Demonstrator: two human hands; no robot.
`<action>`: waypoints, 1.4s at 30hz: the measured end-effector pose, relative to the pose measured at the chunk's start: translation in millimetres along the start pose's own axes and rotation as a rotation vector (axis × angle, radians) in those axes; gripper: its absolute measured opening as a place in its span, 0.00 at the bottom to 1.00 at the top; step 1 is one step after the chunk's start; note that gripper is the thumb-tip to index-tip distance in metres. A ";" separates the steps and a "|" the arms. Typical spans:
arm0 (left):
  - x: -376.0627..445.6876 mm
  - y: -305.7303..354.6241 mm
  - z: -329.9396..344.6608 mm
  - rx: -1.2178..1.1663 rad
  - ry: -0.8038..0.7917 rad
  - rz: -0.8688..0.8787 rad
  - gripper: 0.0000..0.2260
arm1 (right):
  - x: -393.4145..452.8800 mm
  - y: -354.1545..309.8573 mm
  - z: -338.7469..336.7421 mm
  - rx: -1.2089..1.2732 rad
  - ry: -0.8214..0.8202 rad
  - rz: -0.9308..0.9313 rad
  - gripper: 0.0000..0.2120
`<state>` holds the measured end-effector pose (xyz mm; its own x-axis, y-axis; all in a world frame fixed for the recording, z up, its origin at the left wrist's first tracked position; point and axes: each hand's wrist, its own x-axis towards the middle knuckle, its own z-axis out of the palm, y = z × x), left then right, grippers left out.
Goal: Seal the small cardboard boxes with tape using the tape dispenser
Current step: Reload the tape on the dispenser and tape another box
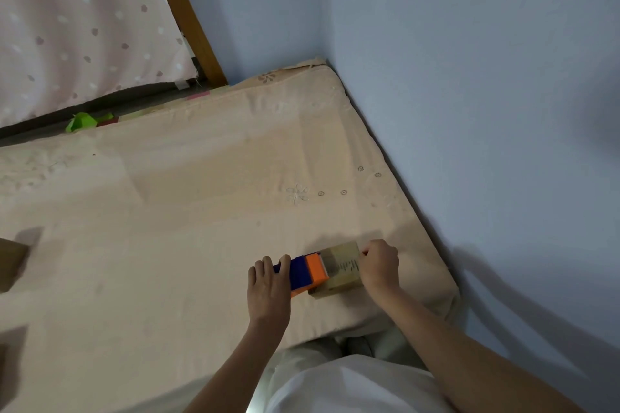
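Observation:
A small cardboard box (340,270) lies on the mattress near its right front corner, with a glossy strip of tape across its top. The blue and orange tape dispenser (307,273) sits against the box's left side, its orange end touching the box. My left hand (268,287) grips the blue end of the dispenser, fingers curled over it. My right hand (379,266) is curled at the box's right edge, pinching the tape or the box there; which one is hidden by the fingers.
The beige mattress (188,211) fills the view, with a blue wall (486,94) close on the right. Another cardboard box (10,265) shows at the left edge. A green object (84,121) lies at the mattress's far edge, under a pink dotted curtain (73,27).

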<state>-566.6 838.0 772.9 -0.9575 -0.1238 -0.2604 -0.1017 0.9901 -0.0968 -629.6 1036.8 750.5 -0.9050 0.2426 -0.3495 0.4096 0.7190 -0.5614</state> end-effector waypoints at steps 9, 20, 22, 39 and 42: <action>2.0 -0.6 0.7 0.004 0.001 0.007 0.30 | 5.0 -1.5 0.3 0.126 -0.036 0.086 0.16; 2.2 -1.2 -0.2 0.004 0.004 0.024 0.29 | 1.5 -4.3 9.5 0.125 -0.116 0.050 0.10; 2.4 -1.8 0.0 0.016 0.006 0.035 0.28 | -1.7 -6.2 13.0 0.137 -0.127 0.053 0.12; 3.3 -38.5 1.3 0.092 0.024 0.020 0.32 | 2.3 -2.3 13.3 0.175 -0.066 0.046 0.18; 3.1 -54.0 8.3 0.104 0.034 0.022 0.31 | 1.9 -1.8 13.5 0.154 -0.061 0.023 0.18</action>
<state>-561.8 783.7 769.3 -0.9680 -0.0983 -0.2310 -0.0539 0.9801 -0.1910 -630.6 1027.2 740.7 -0.8885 0.2144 -0.4057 0.4470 0.6040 -0.6598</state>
